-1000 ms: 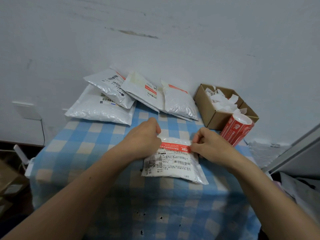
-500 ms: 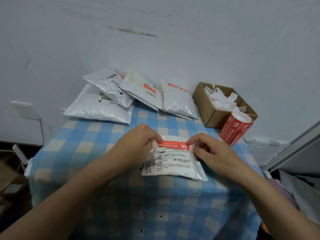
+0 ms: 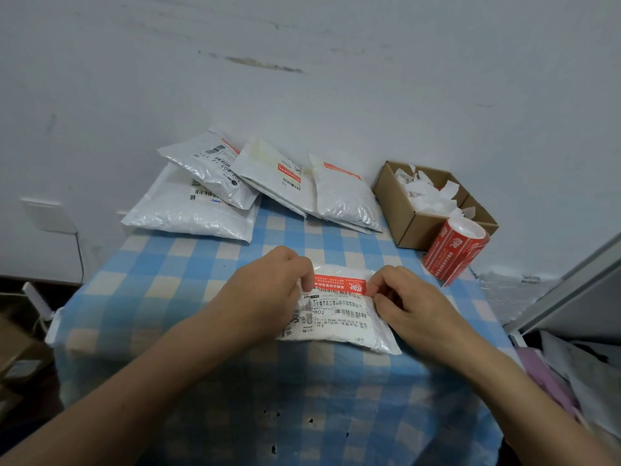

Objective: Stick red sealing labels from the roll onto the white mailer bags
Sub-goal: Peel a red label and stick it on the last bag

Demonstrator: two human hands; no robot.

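A white bag (image 3: 339,327) is lying flat in the middle of the table (image 3: 161,297), which is wearing a blue and white checked cloth. A red label (image 3: 339,284) is lying across the top part of this bag, just above the black printing. The left hand (image 3: 268,290) is curling its fingers down and pinching the left end of the red label. The right hand (image 3: 413,304) is pinching the right end with its thumb and finger. So both hands are holding the label by its ends, and it looks like they are laying it on the bag. I think rubbing it down flat is the bit that is left for this bag. At the back, a pile of bags (image 3: 275,183) is leaning by the wall. Three of them are showing red labels, so those look done. A big bag (image 3: 188,213) is sitting at the bottom of the pile with no red label showing, so it may be waiting. The roll (image 3: 453,250) of red labels is resting on the right, touching a brown box (image 3: 413,227) that is holding white paper scraps (image 3: 426,193). The roll is looking fat, with many labels left.
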